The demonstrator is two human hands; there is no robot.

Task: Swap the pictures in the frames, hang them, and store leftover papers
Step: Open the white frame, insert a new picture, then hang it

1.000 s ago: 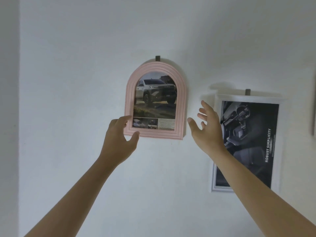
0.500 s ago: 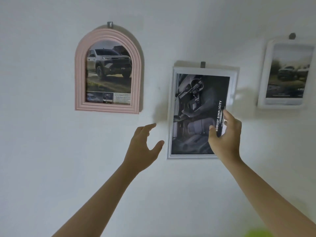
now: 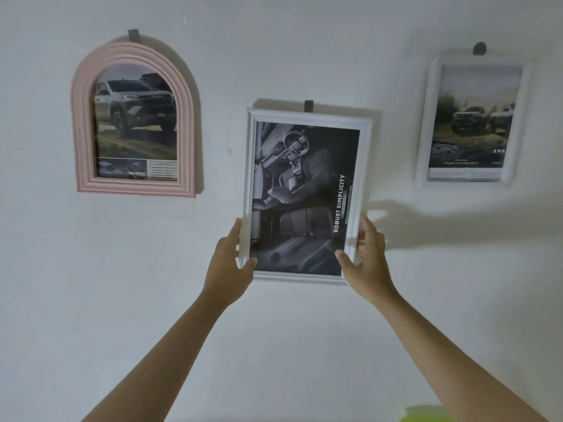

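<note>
Head view, middle frame: a white rectangular frame [image 3: 307,115] hangs on the wall [image 3: 274,330] from a dark hook [image 3: 308,105], slightly tilted, its top leaning right; it holds a dark print of a car interior with the words ROBUST SIMPLICITY running up its right side
Left hand: the left hand [image 3: 228,269] grips the frame's lower left edge, thumb on the front near the bottom corner, fingers reaching up along and behind the side rail
Right hand: the right hand [image 3: 365,263] grips the lower right edge, thumb lying on the front over the print's corner, fingers curled round the outer rail
Frame relative to hands: the frame sits between the two hands, its lower part pinched from both sides, most of it rising above them; both forearms reach up from the bottom of the view
Pink frame: an arched pink frame [image 3: 79,123] hangs up and left of the left hand, well apart, on its own hook, showing a pickup truck
Right frame: a third white frame [image 3: 426,123] hangs up and right of the right hand, apart, blurred, with vehicles in a landscape
Bottom edge: a yellow-green blur [image 3: 426,415] shows at the lower right, too unclear to identify
</note>
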